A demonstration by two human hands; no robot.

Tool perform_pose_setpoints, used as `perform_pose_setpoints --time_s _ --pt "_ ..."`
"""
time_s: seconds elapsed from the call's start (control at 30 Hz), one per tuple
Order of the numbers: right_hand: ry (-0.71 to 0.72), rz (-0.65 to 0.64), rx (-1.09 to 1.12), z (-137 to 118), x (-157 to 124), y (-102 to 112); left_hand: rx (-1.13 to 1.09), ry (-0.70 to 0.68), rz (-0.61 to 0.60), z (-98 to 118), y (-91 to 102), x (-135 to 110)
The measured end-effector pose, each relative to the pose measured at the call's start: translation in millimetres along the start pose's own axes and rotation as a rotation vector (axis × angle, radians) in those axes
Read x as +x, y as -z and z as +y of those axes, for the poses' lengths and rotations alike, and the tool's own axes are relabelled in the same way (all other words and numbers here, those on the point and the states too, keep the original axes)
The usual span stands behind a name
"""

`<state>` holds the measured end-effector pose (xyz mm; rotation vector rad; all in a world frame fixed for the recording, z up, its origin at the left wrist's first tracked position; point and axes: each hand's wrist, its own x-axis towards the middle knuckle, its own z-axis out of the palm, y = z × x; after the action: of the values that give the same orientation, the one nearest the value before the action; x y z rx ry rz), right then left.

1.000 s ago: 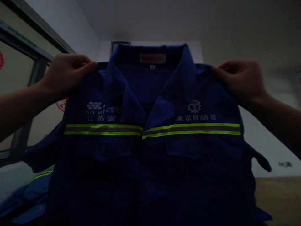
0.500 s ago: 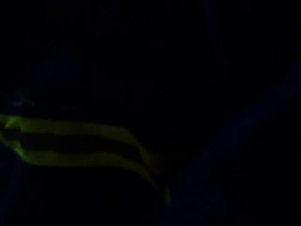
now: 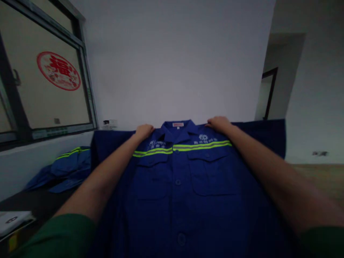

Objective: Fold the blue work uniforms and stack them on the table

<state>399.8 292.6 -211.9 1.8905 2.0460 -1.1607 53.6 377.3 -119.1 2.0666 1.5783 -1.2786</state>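
A dark blue work jacket (image 3: 161,179) hangs spread out in front of me, its buttoned front facing me. Yellow-green reflective stripes and white lettering cross its chest, above two flap pockets. My left hand (image 3: 145,131) is closed on the shoulder left of the collar. On the other shoulder, right of the collar, my right hand (image 3: 219,123) is closed too. The sleeves stick out sideways past both hands, and the jacket's lower end runs out of view.
Another blue garment with yellow-green stripes (image 3: 71,165) lies crumpled on a dark surface (image 3: 40,202) at the left. A white object (image 3: 12,220) rests at that surface's near left. Behind are a window (image 3: 53,107), a white wall (image 3: 174,64) and a doorway at right.
Half a second ago the view was almost black, with only yellow-green stripes on dark cloth visible. Now the jacket is held up by both shoulders and the room shows behind it.
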Motion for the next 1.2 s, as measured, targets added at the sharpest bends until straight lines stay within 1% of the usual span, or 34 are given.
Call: perform_pose_setpoints --time_s 0.07,0.1,0.17,0.23,0.3,0.4,0.47,0.5,0.57,0.63,0.8,0.97,1.03,1.07,1.17,1.2 --pt "-0.058 -0.171 -0.025 -3 -5 -42 -0.051 0.013 -0.095 18 -41.9 -7" --pt "-0.071 -0.221 -0.028 -4 -10 -59 -0.073 0.024 -0.137 26 -59.0 -12" --pt "-0.089 -0.282 -0.026 -9 -24 -87 -0.114 0.054 -0.193 43 -88.3 -22" --pt "-0.102 -0.310 -0.018 -17 -40 -112 -0.153 0.076 -0.220 57 -114.5 -31" --pt "-0.092 -0.318 0.032 -29 -52 -137 -0.195 0.063 -0.232 69 -139.7 -38" --pt "-0.025 -0.304 0.219 -49 -62 -172 -0.263 -0.038 -0.262 78 -173.6 -45" --pt "0.013 -0.320 0.322 -59 -66 -190 -0.306 -0.124 -0.294 80 -190.4 -49" --pt "0.024 -0.340 0.340 -62 -67 -196 -0.324 -0.152 -0.314 79 -196.5 -50" --pt "0.030 -0.380 0.338 -67 -68 -204 -0.347 -0.166 -0.358 77 -203.9 -52" --pt "0.030 -0.406 0.329 -69 -68 -208 -0.355 -0.148 -0.403 76 -205.8 -50" --pt "0.026 -0.461 0.334 -72 -63 -209 -0.339 -0.098 -0.502 74 -200.0 -44" --pt "0.068 -0.477 0.375 -75 -62 -209 -0.323 -0.049 -0.580 65 -198.1 -52" --pt "0.065 -0.483 0.397 -78 -61 -208 -0.327 -0.028 -0.561 63 -196.6 -56" --pt "0.049 -0.474 0.402 -81 -60 -207 -0.334 -0.037 -0.529 64 -195.3 -56" --pt "-0.027 -0.427 0.396 -91 -55 -207 -0.357 -0.151 -0.405 73 -192.4 -52" --pt "-0.049 -0.427 0.390 -95 -54 -207 -0.362 -0.191 -0.388 77 -192.6 -50"
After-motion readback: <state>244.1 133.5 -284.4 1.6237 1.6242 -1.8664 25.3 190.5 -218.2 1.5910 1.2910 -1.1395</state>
